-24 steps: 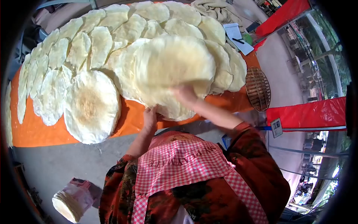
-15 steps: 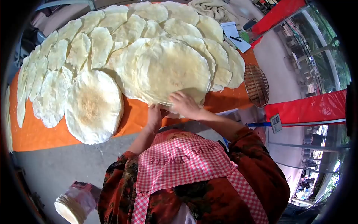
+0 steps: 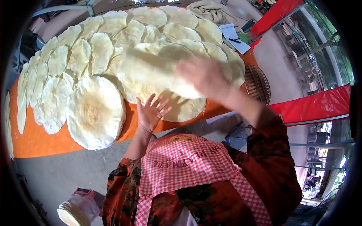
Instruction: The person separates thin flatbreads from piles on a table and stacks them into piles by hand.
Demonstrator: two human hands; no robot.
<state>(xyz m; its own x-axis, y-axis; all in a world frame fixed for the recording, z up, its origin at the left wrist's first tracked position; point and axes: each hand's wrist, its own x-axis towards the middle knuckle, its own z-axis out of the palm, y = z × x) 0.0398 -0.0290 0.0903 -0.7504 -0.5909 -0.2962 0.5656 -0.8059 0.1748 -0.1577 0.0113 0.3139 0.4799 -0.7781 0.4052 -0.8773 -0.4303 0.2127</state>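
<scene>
My left hand [image 3: 150, 113] is palm up with its fingers spread, holding nothing, at the near edge of the orange-covered table. My right hand [image 3: 205, 75], smeared by motion, grips the right side of a thin round flatbread [image 3: 149, 69]. That flatbread is raised, tilted and blurred above the other sheets. Beneath and in front of it, another pale flatbread [image 3: 184, 109] lies by my left hand's fingertips. To the left sits a thick round stack of flatbreads [image 3: 96, 113] with a browned middle. My right fingertips are too blurred to make out.
Overlapping flatbreads [image 3: 100, 52] cover the far and left parts of the orange cloth [image 3: 49, 147]. A notepad with a pen [image 3: 234, 39] and a round woven basket [image 3: 257, 84] are at the right. On the floor at lower left stands a bagged stack of flatbreads [image 3: 77, 209].
My right hand has moved up and away from the near edge, lifting a flatbread off the pile. My left hand has come off the edge and opened with fingers spread.
</scene>
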